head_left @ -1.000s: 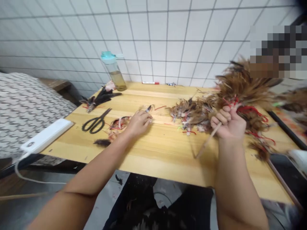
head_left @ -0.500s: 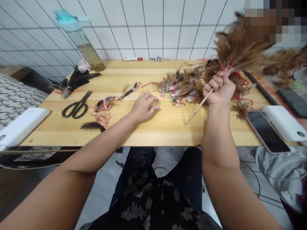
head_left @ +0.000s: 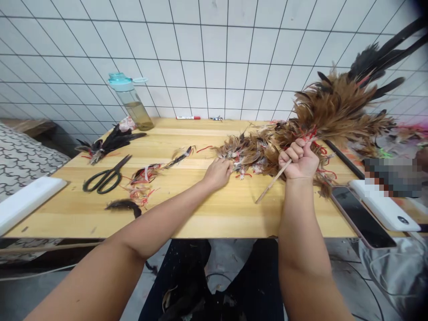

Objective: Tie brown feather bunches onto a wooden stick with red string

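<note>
My right hand (head_left: 298, 159) is wrapped round the thin wooden stick (head_left: 272, 183) of a feather duster. The duster's brown feathers (head_left: 334, 104) fan out above my fist to the upper right, with long black feathers at the tip and red string at the base. Lower to the left, my left hand (head_left: 219, 173) has its fingers curled at the left end of a pile of tied brown feather bundles (head_left: 252, 149). It pinches a feather bundle there, though the fingertips are partly hidden.
Black scissors (head_left: 103, 178), string scraps (head_left: 143, 178) and black feathers (head_left: 117, 142) lie on the left of the wooden table (head_left: 207, 223). A water bottle (head_left: 135, 104) and a red-and-white marker (head_left: 188, 117) are at the back. A phone (head_left: 363, 216) and a white power bank (head_left: 384, 207) sit right.
My left hand has gone from spread fingers on the bare tabletop to closed fingers at the feather pile, moving right. My right hand still grips the stick. The camera view has tilted upward.
</note>
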Motion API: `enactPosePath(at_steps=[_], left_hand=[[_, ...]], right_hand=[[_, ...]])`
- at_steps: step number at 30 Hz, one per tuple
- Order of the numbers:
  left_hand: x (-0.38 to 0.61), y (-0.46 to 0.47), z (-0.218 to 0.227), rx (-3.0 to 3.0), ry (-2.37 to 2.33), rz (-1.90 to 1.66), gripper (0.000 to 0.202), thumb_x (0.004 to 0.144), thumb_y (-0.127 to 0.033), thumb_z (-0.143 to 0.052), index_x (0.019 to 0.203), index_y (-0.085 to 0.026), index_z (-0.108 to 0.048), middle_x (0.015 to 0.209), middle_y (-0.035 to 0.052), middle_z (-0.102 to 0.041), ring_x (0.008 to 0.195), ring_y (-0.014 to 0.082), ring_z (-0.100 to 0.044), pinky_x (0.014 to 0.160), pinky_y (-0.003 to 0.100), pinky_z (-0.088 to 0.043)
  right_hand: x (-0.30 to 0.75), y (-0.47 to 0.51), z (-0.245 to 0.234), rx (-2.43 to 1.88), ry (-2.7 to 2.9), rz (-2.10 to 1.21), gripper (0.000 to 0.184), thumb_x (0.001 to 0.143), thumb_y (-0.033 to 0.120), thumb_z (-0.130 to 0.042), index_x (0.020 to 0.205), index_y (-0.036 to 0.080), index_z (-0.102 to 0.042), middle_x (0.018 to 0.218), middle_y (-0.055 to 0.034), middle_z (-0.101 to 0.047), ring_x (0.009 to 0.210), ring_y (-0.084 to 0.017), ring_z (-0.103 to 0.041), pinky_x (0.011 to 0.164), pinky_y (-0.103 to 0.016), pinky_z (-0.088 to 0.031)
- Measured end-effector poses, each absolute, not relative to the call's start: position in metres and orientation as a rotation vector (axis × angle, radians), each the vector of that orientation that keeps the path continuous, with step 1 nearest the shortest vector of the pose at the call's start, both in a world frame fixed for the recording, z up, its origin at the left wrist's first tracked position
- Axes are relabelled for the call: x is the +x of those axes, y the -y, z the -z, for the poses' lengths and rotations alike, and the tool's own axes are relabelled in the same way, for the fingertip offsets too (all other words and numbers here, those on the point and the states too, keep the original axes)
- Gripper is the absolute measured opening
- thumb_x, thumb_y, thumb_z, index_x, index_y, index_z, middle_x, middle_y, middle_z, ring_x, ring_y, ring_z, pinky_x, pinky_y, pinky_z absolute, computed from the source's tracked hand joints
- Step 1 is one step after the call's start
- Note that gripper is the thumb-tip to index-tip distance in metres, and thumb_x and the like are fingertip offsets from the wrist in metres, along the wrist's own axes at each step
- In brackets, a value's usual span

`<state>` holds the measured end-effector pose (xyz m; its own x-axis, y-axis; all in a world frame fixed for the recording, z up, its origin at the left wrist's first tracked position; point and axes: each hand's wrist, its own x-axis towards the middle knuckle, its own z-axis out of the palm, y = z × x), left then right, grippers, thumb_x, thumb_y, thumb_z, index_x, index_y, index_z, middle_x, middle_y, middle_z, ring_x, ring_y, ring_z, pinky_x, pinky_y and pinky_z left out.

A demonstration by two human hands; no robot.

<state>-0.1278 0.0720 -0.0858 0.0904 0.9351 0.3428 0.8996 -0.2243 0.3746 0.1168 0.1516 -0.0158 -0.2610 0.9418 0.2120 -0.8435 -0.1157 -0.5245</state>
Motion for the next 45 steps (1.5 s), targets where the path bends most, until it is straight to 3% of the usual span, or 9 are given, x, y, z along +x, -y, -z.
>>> enactPosePath(at_steps=[3, 9, 13, 19, 26, 34, 40, 45], left_hand=[[-0.149, -0.076, 0.083, 2.107, -1.861, -0.961, 0.010, 0.083, -0.016, -0.047, 0.076, -0.019, -0.054, 0.084, 0.0079, -0.062, 0.085, 0.0232, -0.054, 0.080, 0.038, -0.041], [-0.210, -0.073, 0.062, 1.418, -1.719, -1.575, 0.007, 0.082, -0.025, -0.051, 0.081, -0.018, -0.051, 0.068, -0.0024, -0.053, 0.061, 0.0111, -0.048, 0.060, 0.024, -0.038], [-0.225, -0.075, 0.052, 1.167, -1.508, -1.827, 0.019, 0.077, -0.030, -0.062, 0.086, -0.018, -0.051, 0.067, -0.0040, -0.052, 0.055, 0.0074, -0.044, 0.054, 0.020, -0.036], [-0.210, -0.072, 0.048, 1.160, -1.238, -1.793, 0.032, 0.068, -0.037, -0.073, 0.086, -0.017, -0.056, 0.071, -0.0019, -0.057, 0.060, 0.0075, -0.050, 0.056, 0.020, -0.038], [-0.193, -0.062, 0.045, 1.155, -1.033, -1.699, 0.033, 0.067, -0.036, -0.076, 0.087, -0.018, -0.058, 0.077, -0.0018, -0.058, 0.066, 0.0083, -0.054, 0.062, 0.021, -0.043], [-0.199, -0.064, 0.053, 1.240, -1.289, -1.324, 0.030, 0.070, -0.036, -0.072, 0.087, -0.015, -0.058, 0.075, 0.0017, -0.062, 0.069, 0.0128, -0.059, 0.065, 0.025, -0.048], [-0.201, -0.069, 0.058, 1.264, -1.480, -1.341, 0.016, 0.071, -0.025, -0.066, 0.081, -0.014, -0.059, 0.072, 0.0010, -0.062, 0.068, 0.0122, -0.057, 0.065, 0.024, -0.045], [-0.204, -0.070, 0.062, 1.318, -1.449, -1.283, 0.024, 0.072, -0.027, -0.065, 0.093, -0.016, -0.063, 0.070, -0.0003, -0.062, 0.066, 0.0130, -0.057, 0.064, 0.025, -0.044]], right_hand=[[0.121, -0.149, 0.012, -0.202, 0.666, -1.692, 0.026, 0.090, 0.030, -0.055, 0.071, 0.021, -0.041, 0.048, 0.0109, -0.021, 0.034, -0.005, -0.018, 0.038, -0.020, -0.026], [0.128, -0.149, 0.008, -0.258, 0.686, -1.631, 0.025, 0.089, 0.031, -0.056, 0.071, 0.021, -0.041, 0.049, 0.0106, -0.018, 0.035, -0.005, -0.015, 0.039, -0.021, -0.025], [0.125, -0.146, 0.006, -0.268, 0.709, -1.657, 0.027, 0.088, 0.031, -0.058, 0.070, 0.021, -0.041, 0.050, 0.0103, -0.018, 0.036, -0.005, -0.014, 0.040, -0.021, -0.026], [0.120, -0.142, 0.006, -0.239, 0.735, -1.690, 0.026, 0.086, 0.031, -0.060, 0.071, 0.020, -0.042, 0.052, 0.0099, -0.016, 0.037, -0.006, -0.012, 0.041, -0.021, -0.026], [0.119, -0.141, 0.005, -0.200, 0.744, -1.719, 0.030, 0.081, 0.032, -0.066, 0.070, 0.020, -0.041, 0.053, 0.0105, -0.011, 0.039, -0.005, -0.008, 0.041, -0.020, -0.026], [0.116, -0.139, 0.003, -0.236, 0.741, -1.725, 0.029, 0.082, 0.031, -0.064, 0.069, 0.021, -0.040, 0.052, 0.0100, -0.012, 0.038, -0.006, -0.009, 0.040, -0.020, -0.025], [0.115, -0.141, 0.004, -0.203, 0.738, -1.769, 0.029, 0.082, 0.029, -0.064, 0.070, 0.020, -0.040, 0.051, 0.0104, -0.013, 0.039, -0.005, -0.008, 0.041, -0.021, -0.026], [0.114, -0.142, 0.004, -0.213, 0.736, -1.784, 0.028, 0.080, 0.029, -0.065, 0.070, 0.020, -0.041, 0.050, 0.0101, -0.015, 0.039, -0.005, -0.010, 0.040, -0.022, -0.026]])
